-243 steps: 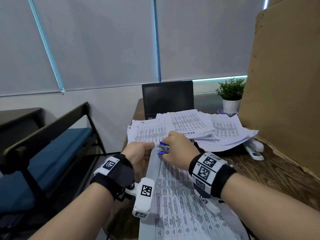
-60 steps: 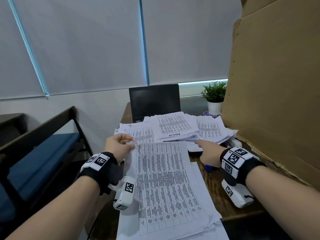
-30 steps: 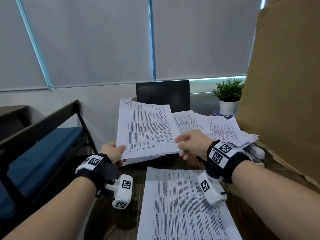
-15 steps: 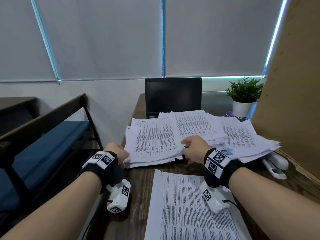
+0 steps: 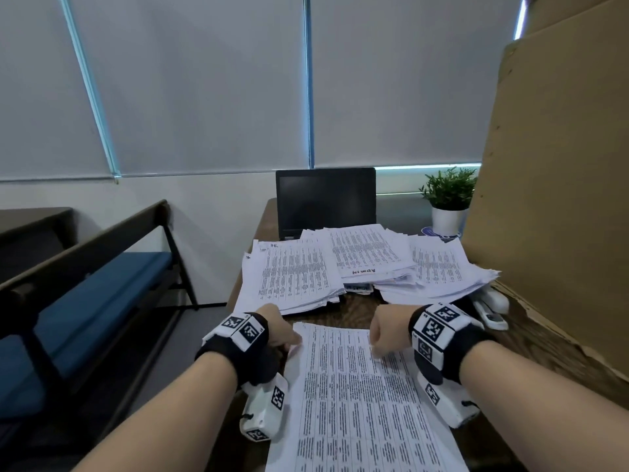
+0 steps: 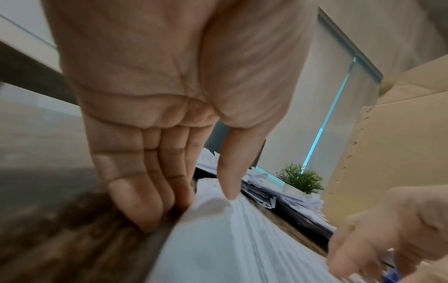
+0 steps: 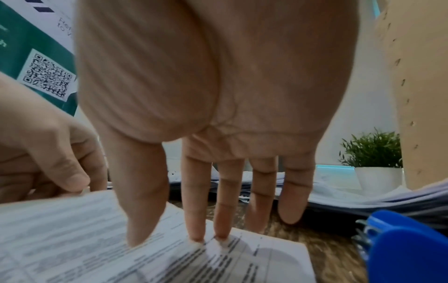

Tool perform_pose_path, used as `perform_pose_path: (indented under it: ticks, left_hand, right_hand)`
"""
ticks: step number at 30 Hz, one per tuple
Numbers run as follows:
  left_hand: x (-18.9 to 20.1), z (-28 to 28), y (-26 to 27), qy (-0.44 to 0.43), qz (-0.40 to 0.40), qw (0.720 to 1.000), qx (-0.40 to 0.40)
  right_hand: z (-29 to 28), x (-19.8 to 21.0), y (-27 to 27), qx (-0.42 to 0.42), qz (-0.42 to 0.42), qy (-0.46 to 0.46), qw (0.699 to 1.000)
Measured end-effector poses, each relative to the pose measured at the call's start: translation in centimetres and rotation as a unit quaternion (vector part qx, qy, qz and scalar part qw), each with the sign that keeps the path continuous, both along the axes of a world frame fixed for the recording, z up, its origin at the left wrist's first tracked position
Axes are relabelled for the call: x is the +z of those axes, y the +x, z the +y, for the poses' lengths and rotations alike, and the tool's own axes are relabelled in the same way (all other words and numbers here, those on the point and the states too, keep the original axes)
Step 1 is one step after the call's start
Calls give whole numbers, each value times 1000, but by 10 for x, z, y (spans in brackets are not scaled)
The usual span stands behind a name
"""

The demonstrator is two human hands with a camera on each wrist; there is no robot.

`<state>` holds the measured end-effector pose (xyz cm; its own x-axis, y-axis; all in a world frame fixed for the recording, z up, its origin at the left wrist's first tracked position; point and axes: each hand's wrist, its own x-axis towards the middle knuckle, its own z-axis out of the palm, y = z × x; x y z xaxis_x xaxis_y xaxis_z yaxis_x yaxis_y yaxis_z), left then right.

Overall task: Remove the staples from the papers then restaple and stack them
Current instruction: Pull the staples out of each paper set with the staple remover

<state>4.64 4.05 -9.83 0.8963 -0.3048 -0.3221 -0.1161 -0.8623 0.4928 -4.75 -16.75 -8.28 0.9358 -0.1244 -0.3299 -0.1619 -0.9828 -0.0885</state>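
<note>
Dark wooden surface [image 5: 354, 306] under drawn window blinds. Printed paper set [image 5: 357, 396] flat beneath both hands, loose paper piles [image 5: 296, 274] beyond the fingertips. Left hand [image 5: 277, 330] pinching the set's far left corner between thumb and curled fingers [image 6: 135, 201]. Right hand [image 5: 388, 332] pressing straight fingers [image 7: 196, 210] onto the far right edge. Blue staple remover [image 7: 402, 247] just right of those fingers. Probably light, floppy, easily torn; best gripped by the corner.

Both hands [image 5: 335, 332] off the far pile, now on the near sheets [image 5: 354, 396].
</note>
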Motion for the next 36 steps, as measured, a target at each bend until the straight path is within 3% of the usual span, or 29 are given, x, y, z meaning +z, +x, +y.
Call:
perform_pose_path:
  ticks: [6, 9, 14, 16, 19, 21, 23, 26, 29, 31, 33, 36]
  left_hand:
    - [9, -22, -21, 62, -12, 998, -31]
    - [4, -22, -21, 46, -25, 997, -52]
    - [12, -2, -10, -144, -36, 989, -22]
    - [21, 9, -6, -213, -52, 976, 8]
    - [31, 21, 1, -340, -43, 937, 72]
    - [36, 24, 7, -415, -36, 901, 117]
    - [38, 22, 15, -447, -43, 880, 153]
    - [38, 17, 18, -432, 8, 892, 136]
    - [24, 7, 20, -308, 53, 947, 77]
    - [23, 0, 17, -250, 29, 966, 63]
    - [24, -10, 15, -296, 44, 950, 89]
    - [23, -26, 24, -324, 41, 939, 109]
  right_hand:
    - [-3, 6, -14, 28, 11, 17, 999]
    - [-6, 6, -22, 28, 5, 19, 999]
    - [-23, 8, -23, -6, -50, 23, 998]
    - [-31, 12, -24, -41, -77, 75, 993]
    - [-42, 16, -24, -83, -101, 178, 975]
    - [-43, 18, -24, -76, -100, 196, 972]
    - [-39, 22, -25, -68, -133, 235, 960]
    - [-35, 26, -17, -130, -241, 321, 907]
    - [-39, 30, -4, -207, -327, 393, 834]
    - [-43, 34, 4, -224, -337, 425, 810]
    - [-41, 40, 4, -215, -315, 466, 798]
    - [-43, 39, 3, -197, -202, 469, 837]
